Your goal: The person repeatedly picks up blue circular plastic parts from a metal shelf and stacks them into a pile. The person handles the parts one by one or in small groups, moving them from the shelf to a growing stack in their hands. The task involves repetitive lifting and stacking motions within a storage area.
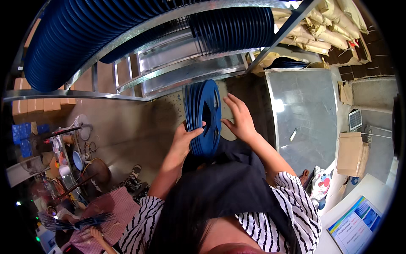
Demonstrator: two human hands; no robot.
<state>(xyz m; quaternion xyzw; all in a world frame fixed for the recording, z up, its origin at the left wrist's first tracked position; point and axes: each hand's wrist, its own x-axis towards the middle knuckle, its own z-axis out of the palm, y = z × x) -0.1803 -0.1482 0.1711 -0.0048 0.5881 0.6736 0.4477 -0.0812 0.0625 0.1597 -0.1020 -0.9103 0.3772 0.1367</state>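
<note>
A short stack of blue plastic reels (197, 112) stands on edge in front of my body, their flat round faces turned to the right. My left hand (182, 139) grips the stack from its left side, with the thumb laid across toward the openings in the end face. On the other side, my right hand (241, 116) is open with its fingers apart, close to the end reel's rim. Its thumb tip is near the rim; I cannot tell whether it touches. The stack hides part of my left fingers.
Long rows of blue reels (232, 29) rest on a metal rack (169, 76) ahead. To the right stands a grey metal-topped table (304, 114), with folded cardboard (351, 154) beyond it. Wrapped brown packages (321, 25) are piled far right. A co-worker's hand (98, 234) shows at lower left.
</note>
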